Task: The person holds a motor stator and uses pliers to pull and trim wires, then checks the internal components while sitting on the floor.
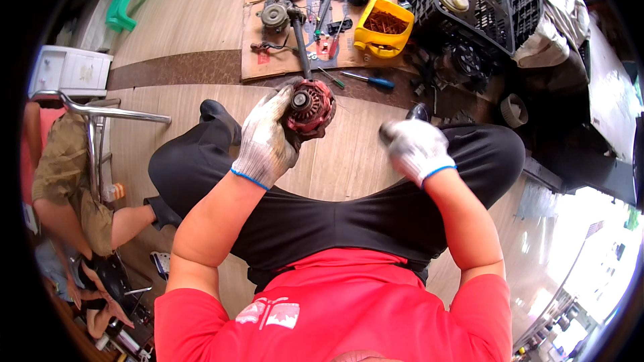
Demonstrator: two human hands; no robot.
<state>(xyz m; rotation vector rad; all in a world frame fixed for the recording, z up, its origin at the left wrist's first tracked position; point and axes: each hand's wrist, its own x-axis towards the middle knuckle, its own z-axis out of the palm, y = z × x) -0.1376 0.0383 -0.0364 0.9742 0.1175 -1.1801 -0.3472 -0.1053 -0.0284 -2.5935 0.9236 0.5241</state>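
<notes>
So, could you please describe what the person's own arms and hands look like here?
Both hands wear white knitted work gloves, greyed with dirt, each with a thin blue band at the cuff: left hand, right hand. The forearms are bare. Short red sleeves of a red T-shirt cover the upper arms.

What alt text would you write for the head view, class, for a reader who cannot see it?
A seated person's gloved left hand holds a red motor part above their lap; the gloved right hand is empty beside it. Tools, a yellow tub and a black crate lie ahead.
</notes>
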